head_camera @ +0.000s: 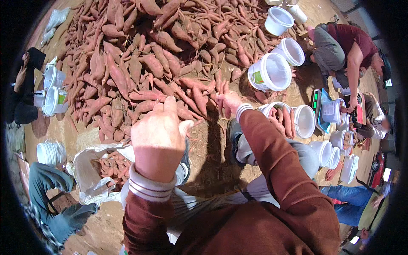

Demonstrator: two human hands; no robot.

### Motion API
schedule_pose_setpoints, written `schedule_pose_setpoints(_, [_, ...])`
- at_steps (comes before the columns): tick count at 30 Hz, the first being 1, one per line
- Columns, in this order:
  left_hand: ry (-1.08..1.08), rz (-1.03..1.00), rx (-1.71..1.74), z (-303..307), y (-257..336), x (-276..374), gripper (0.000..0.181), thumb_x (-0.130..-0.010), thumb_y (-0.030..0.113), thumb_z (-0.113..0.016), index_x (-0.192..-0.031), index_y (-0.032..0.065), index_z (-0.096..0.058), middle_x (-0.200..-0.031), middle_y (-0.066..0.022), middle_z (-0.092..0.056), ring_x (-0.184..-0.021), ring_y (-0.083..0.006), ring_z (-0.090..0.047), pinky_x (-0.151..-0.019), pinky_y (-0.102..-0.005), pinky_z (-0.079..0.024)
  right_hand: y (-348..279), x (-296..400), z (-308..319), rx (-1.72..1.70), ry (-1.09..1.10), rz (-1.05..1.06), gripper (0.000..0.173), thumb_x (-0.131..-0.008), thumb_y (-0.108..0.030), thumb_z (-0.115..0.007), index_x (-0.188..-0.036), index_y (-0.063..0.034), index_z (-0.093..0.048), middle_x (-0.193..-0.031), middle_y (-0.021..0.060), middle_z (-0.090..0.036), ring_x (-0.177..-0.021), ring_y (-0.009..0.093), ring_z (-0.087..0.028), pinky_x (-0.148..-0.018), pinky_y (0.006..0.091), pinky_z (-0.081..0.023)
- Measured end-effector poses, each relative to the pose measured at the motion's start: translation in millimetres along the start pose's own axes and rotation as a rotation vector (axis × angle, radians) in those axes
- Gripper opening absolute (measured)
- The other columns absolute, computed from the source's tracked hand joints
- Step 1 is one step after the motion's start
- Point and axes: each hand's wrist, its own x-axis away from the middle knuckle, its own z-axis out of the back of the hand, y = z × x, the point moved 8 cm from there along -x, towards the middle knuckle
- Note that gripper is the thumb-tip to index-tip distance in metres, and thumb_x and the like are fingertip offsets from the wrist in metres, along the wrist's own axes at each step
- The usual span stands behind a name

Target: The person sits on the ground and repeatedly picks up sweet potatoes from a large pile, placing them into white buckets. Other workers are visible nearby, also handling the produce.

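Note:
A large heap of reddish sweet potatoes [153,65] lies on the ground before me. My left hand [159,134] reaches over its near edge, back upward. Its thumb is apart from the fingers, beside the thin tip of a sweet potato; whether it grips anything is hidden. Farther right, my right hand [230,101] has its fingers curled around a slender sweet potato [227,111] at the heap's near right edge. Close by my right forearm, a white bucket holds long sweet potatoes [280,119].
Empty white buckets [276,71] stand at the right, near a scale with a green display [315,101] and a crouching person [357,54]. An open white sack [87,178] of small sweet potatoes lies at left, near another person's leg [51,188] and stacked buckets [49,153].

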Motion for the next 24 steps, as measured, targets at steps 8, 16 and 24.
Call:
schedule_pose_setpoints(8, [0.089, 0.020, -0.005, 22.5, -6.8, 9.7, 0.054, -0.079, 0.028, -0.083, -0.122, 0.0019, -0.064, -0.104, -0.0177, -0.071, -0.090, -0.0355, -0.070, -0.077, -0.0415, -0.056, -6.8, -5.3, -51.7, 0.873, 0.117, 0.268, 0.057, -0.091, -0.035, -0.064, -0.140, -0.0072, -0.056, -0.122, 0.0253, -0.068, -0.116, 0.039, -0.064, -0.097, 0.0460, -0.050])
schedule_pose_setpoints(16, [-0.010, 0.105, 0.011, 17.7, -4.2, 5.0, 0.061, -0.076, 0.015, -0.084, -0.129, -0.0022, -0.059, -0.094, -0.0193, -0.069, -0.081, -0.0369, -0.069, -0.069, -0.0417, -0.055, 18.8, -23.8, -106.8, 1.123, 0.159, 0.208, 0.049, -0.094, -0.014, -0.055, -0.143, -0.0144, -0.051, -0.134, 0.0199, -0.063, -0.117, 0.038, -0.066, -0.085, 0.0560, -0.058])
schedule_pose_setpoints(24, [-0.150, 0.073, -0.089, 3.4, 0.4, -2.2, 0.060, -0.086, 0.032, -0.076, -0.133, 0.0005, -0.058, -0.098, -0.0195, -0.071, -0.087, -0.0387, -0.069, -0.075, -0.0454, -0.053, -51.9, 14.3, -84.7, 1.185, -0.310, 0.210, 0.074, -0.075, -0.032, -0.078, -0.141, -0.0078, -0.057, -0.127, 0.0207, -0.067, -0.122, 0.037, -0.062, -0.105, 0.0445, -0.049])
